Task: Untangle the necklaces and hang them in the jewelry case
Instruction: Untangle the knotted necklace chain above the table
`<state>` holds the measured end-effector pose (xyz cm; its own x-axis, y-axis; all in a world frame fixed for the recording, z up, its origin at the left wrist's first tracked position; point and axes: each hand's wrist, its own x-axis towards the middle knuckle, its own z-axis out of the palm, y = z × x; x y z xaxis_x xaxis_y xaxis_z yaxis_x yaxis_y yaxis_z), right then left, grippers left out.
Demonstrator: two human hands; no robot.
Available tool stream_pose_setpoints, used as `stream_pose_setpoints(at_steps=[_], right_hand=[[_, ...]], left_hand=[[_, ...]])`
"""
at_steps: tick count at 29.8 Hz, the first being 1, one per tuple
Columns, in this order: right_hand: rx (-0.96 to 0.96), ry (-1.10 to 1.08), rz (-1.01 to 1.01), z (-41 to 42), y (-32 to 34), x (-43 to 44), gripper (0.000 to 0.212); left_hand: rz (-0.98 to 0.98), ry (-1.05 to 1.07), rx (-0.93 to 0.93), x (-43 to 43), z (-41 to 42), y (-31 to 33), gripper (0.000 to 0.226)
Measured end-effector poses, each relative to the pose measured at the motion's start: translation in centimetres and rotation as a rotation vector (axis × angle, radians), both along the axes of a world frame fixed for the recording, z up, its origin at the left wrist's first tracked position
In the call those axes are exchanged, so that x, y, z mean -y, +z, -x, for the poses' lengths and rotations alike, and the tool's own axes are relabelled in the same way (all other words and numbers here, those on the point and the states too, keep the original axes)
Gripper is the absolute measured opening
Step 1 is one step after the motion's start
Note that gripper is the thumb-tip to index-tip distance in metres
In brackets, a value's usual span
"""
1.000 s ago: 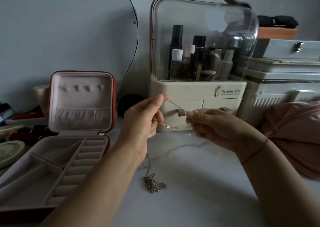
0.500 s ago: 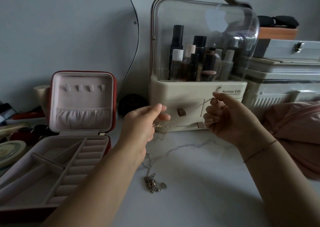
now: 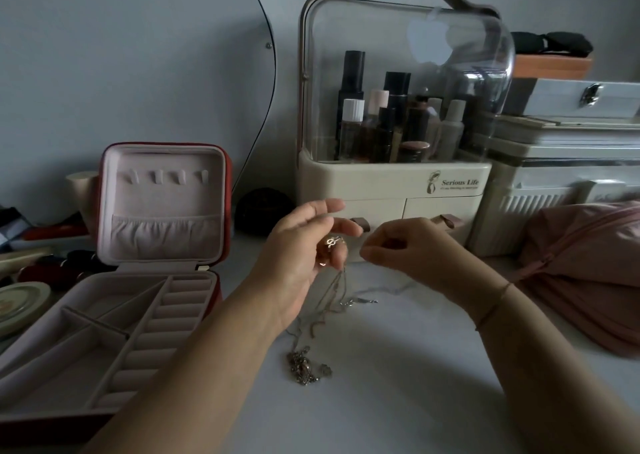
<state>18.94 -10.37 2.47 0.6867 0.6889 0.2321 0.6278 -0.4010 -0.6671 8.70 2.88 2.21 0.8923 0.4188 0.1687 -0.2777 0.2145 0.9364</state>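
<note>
Head camera is showing my left hand (image 3: pixel 301 245) turning its palm toward me. Half a second ago it was pinching a chain stretched level across to the other hand. Now its thumb and forefinger are spreading loosely, while the lower fingers (image 3: pixel 334 258) are curling around a gold pendant (image 3: pixel 333 242). The pendant's chain (image 3: pixel 341 282) is no longer running taut. It is hanging down from those fingers to the white table (image 3: pixel 398 384).

My right hand (image 3: pixel 408 251) is coming down from in front of the cosmetics organizer (image 3: pixel 398 190) and is closing in just beside the left. Its fingers are curling with the tips pressed together. I cannot tell whether any chain is lying between them.

The tangle of necklaces (image 3: pixel 304 367) is staying where it was on the table, below my left wrist. The jewelry case (image 3: pixel 162 218) is standing open at the left, its lid hooks (image 3: pixel 162 176) carrying nothing.
</note>
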Motion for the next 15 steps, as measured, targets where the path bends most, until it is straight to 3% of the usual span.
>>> stream_pose_setpoints(at_steps=[5,8,11,15], right_hand=[[-0.128,-0.020,-0.377,0.06,0.55,-0.05,0.006],[-0.119,0.043,-0.495,0.22,1.00,0.29,0.011],[0.011,0.182,-0.314,0.75,0.96,0.34,0.037],[0.132,0.199,-0.146,0.61,0.57,-0.03,0.037]], left_hand=[[0.228,-0.211,-0.037,0.08,-0.17,0.04,0.028],[0.348,-0.271,-0.070,0.00,-0.15,-0.04,0.033],[0.405,-0.318,-0.080,-0.10,0.03,0.06,0.038],[0.397,-0.328,-0.116,-0.25,-0.06,0.09,0.044]])
